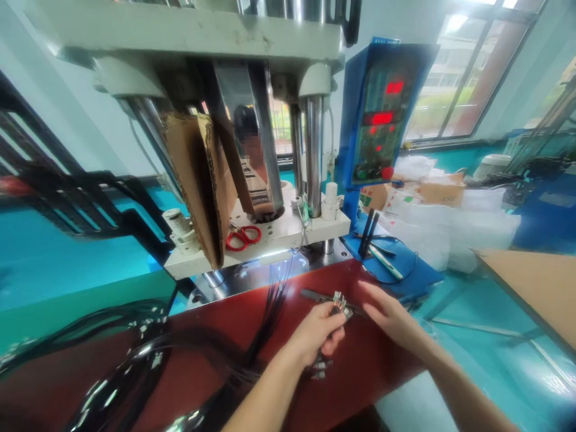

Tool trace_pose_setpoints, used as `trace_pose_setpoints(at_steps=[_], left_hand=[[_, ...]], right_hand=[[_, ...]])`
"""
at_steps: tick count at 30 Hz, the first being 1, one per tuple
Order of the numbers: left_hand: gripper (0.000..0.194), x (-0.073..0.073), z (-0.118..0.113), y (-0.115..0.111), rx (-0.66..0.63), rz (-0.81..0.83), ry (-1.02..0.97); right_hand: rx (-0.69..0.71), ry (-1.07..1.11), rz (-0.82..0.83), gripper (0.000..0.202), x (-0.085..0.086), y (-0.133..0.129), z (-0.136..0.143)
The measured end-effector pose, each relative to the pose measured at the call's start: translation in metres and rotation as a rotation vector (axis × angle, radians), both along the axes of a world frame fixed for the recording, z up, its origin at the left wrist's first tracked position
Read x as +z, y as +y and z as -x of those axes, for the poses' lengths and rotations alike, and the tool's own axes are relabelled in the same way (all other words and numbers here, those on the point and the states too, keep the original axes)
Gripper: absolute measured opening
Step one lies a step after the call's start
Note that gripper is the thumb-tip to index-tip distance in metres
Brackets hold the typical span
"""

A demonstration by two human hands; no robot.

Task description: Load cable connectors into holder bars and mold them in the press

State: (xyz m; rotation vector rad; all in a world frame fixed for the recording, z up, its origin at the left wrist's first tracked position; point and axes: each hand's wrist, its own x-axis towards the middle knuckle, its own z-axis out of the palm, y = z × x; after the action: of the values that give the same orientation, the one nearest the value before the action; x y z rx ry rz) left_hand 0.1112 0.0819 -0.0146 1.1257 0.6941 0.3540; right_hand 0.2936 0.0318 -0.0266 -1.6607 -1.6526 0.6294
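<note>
My left hand (320,331) is closed round a small bunch of cable ends with metal connectors (338,302), which stick up above the thumb. To the right of it my right hand (386,312) has its fingers stretched out and apart, with nothing held. Beneath both hands is a dark red tabletop (360,372). More metal connectors (318,367) show just below my left hand. A dark thin tool (312,294) lies behind the connectors, partly hidden by them. Black cables (270,312) run from the machine across the table to the left.
A press machine (288,231) stands ahead, bearing red-handled scissors (243,238) and a cardboard piece (200,186). Its blue control box (355,120) is at the right. Black cable bundles (117,372) cover the left side. A brown table (535,288) stands at the right.
</note>
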Motion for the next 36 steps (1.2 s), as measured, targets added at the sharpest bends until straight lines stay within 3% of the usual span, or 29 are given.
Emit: trace_pose_setpoints(at_steps=[4, 7, 12, 16, 19, 22, 26, 31, 34, 36], left_hand=[[0.016, 0.001, 0.001, 0.002, 0.017, -0.009, 0.014], [0.011, -0.003, -0.002, -0.002, 0.045, -0.126, 0.037], [0.006, -0.007, -0.001, -0.019, 0.171, -0.503, 0.062], [0.012, -0.007, 0.003, -0.027, 0.175, -0.487, 0.004], [0.013, -0.005, 0.003, -0.026, 0.133, -0.41, -0.015], [0.016, -0.003, 0.001, -0.022, 0.056, -0.295, 0.046], [0.017, -0.004, -0.001, -0.019, -0.068, -0.203, 0.11], [0.017, -0.009, -0.002, -0.017, -0.177, -0.207, 0.089], [0.019, -0.01, -0.004, -0.018, -0.133, -0.244, 0.122], [0.021, -0.009, -0.006, -0.022, -0.044, -0.376, 0.178]], right_hand=[[0.012, -0.74, 0.072, 0.036, -0.004, -0.018, -0.004], [0.011, -0.862, 0.109, 0.03, -0.002, -0.025, 0.008], [0.103, -0.437, 0.222, 0.011, -0.005, -0.023, 0.016], [0.001, 0.199, 0.412, 0.011, -0.008, -0.026, 0.03], [-0.092, 0.508, 0.247, 0.027, -0.011, -0.033, 0.043], [-0.21, 0.642, 0.077, 0.038, -0.015, -0.039, 0.051], [-0.297, 0.742, -0.059, 0.035, -0.018, -0.043, 0.056], [-0.251, 0.757, -0.072, 0.019, -0.02, -0.04, 0.066], [-0.268, 0.785, -0.062, 0.017, -0.024, -0.037, 0.067], [-0.29, 0.804, -0.06, 0.016, -0.026, -0.036, 0.066]])
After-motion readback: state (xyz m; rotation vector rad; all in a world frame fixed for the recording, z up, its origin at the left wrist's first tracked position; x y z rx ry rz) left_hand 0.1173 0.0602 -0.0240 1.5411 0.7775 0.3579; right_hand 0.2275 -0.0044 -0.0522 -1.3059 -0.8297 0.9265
